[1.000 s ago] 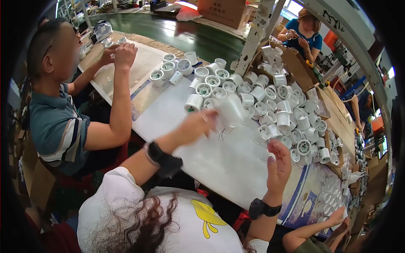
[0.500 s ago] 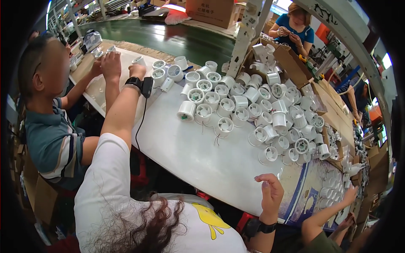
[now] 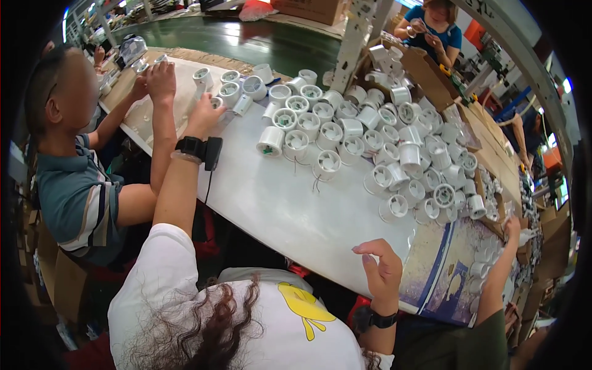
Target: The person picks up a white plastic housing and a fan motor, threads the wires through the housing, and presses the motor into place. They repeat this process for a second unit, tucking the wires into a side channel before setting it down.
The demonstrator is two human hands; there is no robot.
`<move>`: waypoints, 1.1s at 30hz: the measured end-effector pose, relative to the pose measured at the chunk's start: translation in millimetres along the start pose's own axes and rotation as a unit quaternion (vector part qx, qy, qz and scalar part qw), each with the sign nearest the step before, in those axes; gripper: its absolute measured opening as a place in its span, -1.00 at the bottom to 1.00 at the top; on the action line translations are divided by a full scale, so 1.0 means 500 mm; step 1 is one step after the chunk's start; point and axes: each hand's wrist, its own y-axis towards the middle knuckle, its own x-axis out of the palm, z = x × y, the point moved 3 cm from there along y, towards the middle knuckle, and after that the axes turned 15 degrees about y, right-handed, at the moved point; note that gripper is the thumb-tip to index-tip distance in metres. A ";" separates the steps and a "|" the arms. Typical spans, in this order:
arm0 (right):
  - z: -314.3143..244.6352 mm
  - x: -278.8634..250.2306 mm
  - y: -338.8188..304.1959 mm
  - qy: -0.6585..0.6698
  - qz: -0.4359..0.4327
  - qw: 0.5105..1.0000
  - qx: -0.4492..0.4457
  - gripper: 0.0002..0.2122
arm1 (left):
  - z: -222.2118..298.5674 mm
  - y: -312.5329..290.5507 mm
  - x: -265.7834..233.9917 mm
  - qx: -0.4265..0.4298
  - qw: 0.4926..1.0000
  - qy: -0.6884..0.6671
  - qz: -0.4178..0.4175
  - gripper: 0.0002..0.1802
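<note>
My left hand [image 3: 203, 117], with a black watch on the wrist, reaches far out to the left end of the white table [image 3: 277, 209]. Its fingertips lie on a small white round part [image 3: 217, 102]; I cannot see whether they grip it. More white round housings [image 3: 229, 92] stand just beyond it. My right hand [image 3: 382, 271] hovers at the table's near edge with its fingers spread and nothing in it. A big heap of white round fan-like housings [image 3: 394, 142] covers the far and right part of the table.
A co-worker in a teal striped shirt [image 3: 74, 197] sits at the left, hands [image 3: 159, 77] beside my left hand. Another person in blue [image 3: 431, 24] works behind cardboard boxes [image 3: 425, 68]. Someone's arm [image 3: 499, 265] reaches in at the lower right.
My left hand carried a white housing from the table's middle out to the far left. My right hand dropped from the heap's edge back to the near table edge.
</note>
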 end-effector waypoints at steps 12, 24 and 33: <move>0.018 0.012 0.006 -0.016 -0.021 1.000 0.006 -0.86 | 0.300 -0.421 -0.143 0.370 0.872 -0.275 -0.165 -0.28; 0.032 0.004 -0.006 -0.112 0.009 0.994 -0.009 -0.89 | 0.348 -0.412 -0.123 0.393 0.854 -0.322 -0.111 -0.35; 0.023 0.027 0.008 -0.111 -0.025 0.993 -0.016 -0.90 | 0.171 -0.085 -0.043 0.055 0.987 0.121 0.086 -0.43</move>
